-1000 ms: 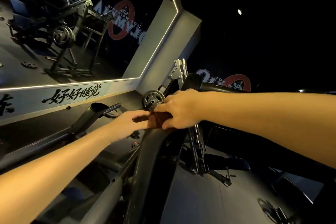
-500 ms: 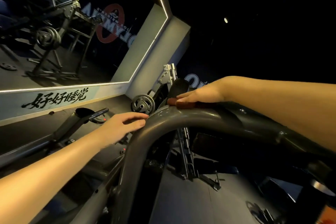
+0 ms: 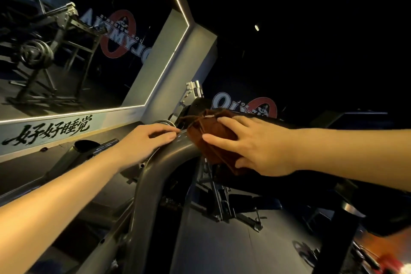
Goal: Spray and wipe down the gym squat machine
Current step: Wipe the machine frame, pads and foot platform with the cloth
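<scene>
The left hand (image 3: 144, 142) is lying on the outer bend of the squat machine's smooth, round grey steel tube (image 3: 152, 181), fingers loosely stretched and gripping nothing. Just past those fingertips, a folded rust-brown cloth (image 3: 209, 132), soft and creased, is draping over the tube's curve. The right hand (image 3: 258, 147) is pressing it down, fingers spread straight across the fabric, thumb along its near edge.

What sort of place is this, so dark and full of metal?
Most likely a gym. The wall mirror reflects a rack loaded with weight plates, an Olympia logo marks the dark wall, and the right hand presses a brown cloth on a curved steel machine frame.
</scene>
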`<action>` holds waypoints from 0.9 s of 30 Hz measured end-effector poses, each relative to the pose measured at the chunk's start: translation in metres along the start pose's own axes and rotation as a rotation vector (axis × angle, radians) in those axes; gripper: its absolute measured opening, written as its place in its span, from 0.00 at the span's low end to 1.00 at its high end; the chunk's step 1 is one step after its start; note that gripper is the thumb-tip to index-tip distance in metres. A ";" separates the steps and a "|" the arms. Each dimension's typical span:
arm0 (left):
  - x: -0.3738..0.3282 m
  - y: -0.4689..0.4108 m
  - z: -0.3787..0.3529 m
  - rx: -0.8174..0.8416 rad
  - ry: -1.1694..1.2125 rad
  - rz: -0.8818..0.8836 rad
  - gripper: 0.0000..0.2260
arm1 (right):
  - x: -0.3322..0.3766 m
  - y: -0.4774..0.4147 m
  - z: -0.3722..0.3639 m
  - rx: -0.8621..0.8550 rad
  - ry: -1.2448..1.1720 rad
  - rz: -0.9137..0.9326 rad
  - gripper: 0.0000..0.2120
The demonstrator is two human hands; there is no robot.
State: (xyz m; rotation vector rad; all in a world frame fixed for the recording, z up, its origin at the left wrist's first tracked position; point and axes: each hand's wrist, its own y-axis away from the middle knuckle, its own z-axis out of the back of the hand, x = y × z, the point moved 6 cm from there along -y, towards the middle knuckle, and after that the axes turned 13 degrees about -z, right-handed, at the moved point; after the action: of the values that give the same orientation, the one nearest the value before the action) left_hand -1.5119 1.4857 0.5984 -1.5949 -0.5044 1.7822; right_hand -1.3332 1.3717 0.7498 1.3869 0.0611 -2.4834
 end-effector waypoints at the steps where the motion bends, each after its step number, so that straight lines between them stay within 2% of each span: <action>1: -0.004 -0.003 0.000 0.008 -0.016 -0.005 0.12 | -0.006 0.003 -0.003 -0.008 0.001 -0.030 0.41; 3: -0.008 -0.006 -0.001 0.017 -0.034 -0.006 0.11 | -0.013 -0.011 -0.003 0.026 -0.092 -0.117 0.41; 5: -0.013 -0.008 -0.002 0.014 -0.050 -0.013 0.09 | -0.012 -0.040 0.005 0.149 -0.284 -0.184 0.38; 8: -0.024 -0.011 -0.006 -0.029 -0.044 -0.012 0.08 | -0.005 -0.071 0.017 0.319 -0.564 -0.163 0.32; 13: -0.042 -0.019 -0.014 -0.064 -0.082 -0.073 0.09 | -0.025 -0.039 -0.004 0.286 -0.599 -0.211 0.34; 19: -0.080 -0.042 -0.033 0.034 -0.143 -0.155 0.09 | -0.095 0.046 -0.049 0.464 -0.590 -0.398 0.39; 21: -0.087 -0.047 -0.040 0.053 -0.167 -0.175 0.09 | -0.097 0.044 -0.046 0.412 -0.520 -0.410 0.41; 25: -0.094 -0.050 -0.043 0.038 -0.175 -0.186 0.07 | -0.046 0.002 -0.011 0.114 -0.359 -0.302 0.45; 27: -0.093 -0.048 -0.041 -0.020 -0.168 -0.193 0.07 | -0.020 -0.017 -0.003 0.004 -0.321 -0.237 0.46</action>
State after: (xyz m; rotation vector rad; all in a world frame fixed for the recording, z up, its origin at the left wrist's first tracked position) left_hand -1.4598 1.4468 0.6900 -1.3662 -0.7313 1.7757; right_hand -1.3253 1.3931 0.7635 1.0154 0.1602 -2.8722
